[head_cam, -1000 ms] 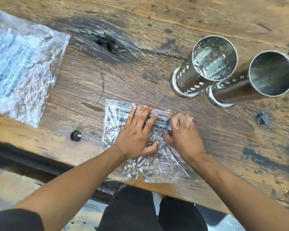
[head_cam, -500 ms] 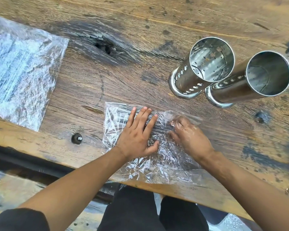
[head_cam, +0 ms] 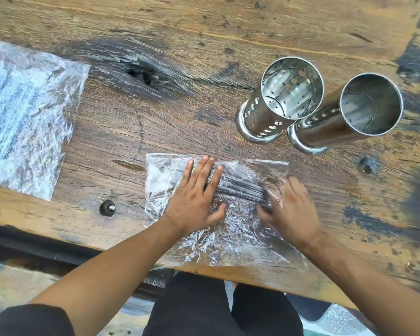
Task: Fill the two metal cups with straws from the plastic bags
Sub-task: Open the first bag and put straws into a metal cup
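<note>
Near bag (head_cam: 228, 229): clear plastic, crumpled, lying flat at the table's front edge, its lower margin overhanging slightly. A bundle of dark straws (head_cam: 240, 187) shows through the film, lying crosswise in the bag's upper half.

Left hand (head_cam: 194, 200): flat, fingers spread, palm pressing on the bag's left half and pinning the straws' left ends; it grasps nothing. Right hand (head_cam: 294, 209): motion-blurred, at the bag's right side over the straws' right ends, film draped over the fingers. Whether it is pinching the straws or only the plastic, I cannot tell.

Both metal cups (head_cam: 281, 98) (head_cam: 349, 112) stand upright, touching, beyond and to the right, both empty (perforated walls). Second bag (head_cam: 27, 122) lies untouched at far left on the wooden table (head_cam: 204, 32).

Step judged: opening the first bag and getting at the straws; no filling begun. Next move needs the right fingers round the bundle, drawn out rightward while the left holds the bag down, then tipped upright into the nearer cup.
</note>
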A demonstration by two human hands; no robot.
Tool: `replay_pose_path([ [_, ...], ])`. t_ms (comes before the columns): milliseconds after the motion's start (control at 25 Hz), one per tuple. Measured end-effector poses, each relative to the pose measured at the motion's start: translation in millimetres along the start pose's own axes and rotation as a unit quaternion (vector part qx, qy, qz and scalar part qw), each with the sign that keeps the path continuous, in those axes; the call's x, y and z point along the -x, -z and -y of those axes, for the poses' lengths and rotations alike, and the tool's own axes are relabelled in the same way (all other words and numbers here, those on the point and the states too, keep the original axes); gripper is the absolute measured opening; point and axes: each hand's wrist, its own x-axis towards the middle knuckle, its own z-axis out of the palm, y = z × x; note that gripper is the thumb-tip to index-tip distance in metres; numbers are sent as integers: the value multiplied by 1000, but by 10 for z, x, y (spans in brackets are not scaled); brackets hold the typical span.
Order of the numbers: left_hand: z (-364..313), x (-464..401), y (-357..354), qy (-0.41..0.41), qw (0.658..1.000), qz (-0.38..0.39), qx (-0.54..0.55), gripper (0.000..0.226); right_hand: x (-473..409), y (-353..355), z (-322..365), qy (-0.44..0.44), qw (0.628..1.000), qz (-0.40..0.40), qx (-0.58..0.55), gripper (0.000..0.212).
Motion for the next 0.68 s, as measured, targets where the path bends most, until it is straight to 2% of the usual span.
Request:
replay_pose_path([
  [80, 1, -4, -9, 4, 1000, 0, 10, 91, -6, 28, 92, 19, 999, -34, 0, 67],
  [160, 6, 1, -23, 5, 1000, -2, 19, 90, -48, 35, 201, 42, 999, 1, 9, 86],
  [240, 12, 7, -38, 5, 1000, -7, 27, 90, -126, 43, 322, 49, 998, 43, -18, 77],
  [400, 29, 18, -70, 6, 999, -30, 40, 91, -242, 115, 465, 45, 997, 61, -24, 64],
  [600, 28, 21, -87, 1, 998, -54, 39, 93, -255, 126, 598, -28, 992, 68, -100, 33],
  [680, 27, 17, -94, 1, 998, -51, 39, 93, -309, 136, 585, -55, 992, 60, -97, 23],
])
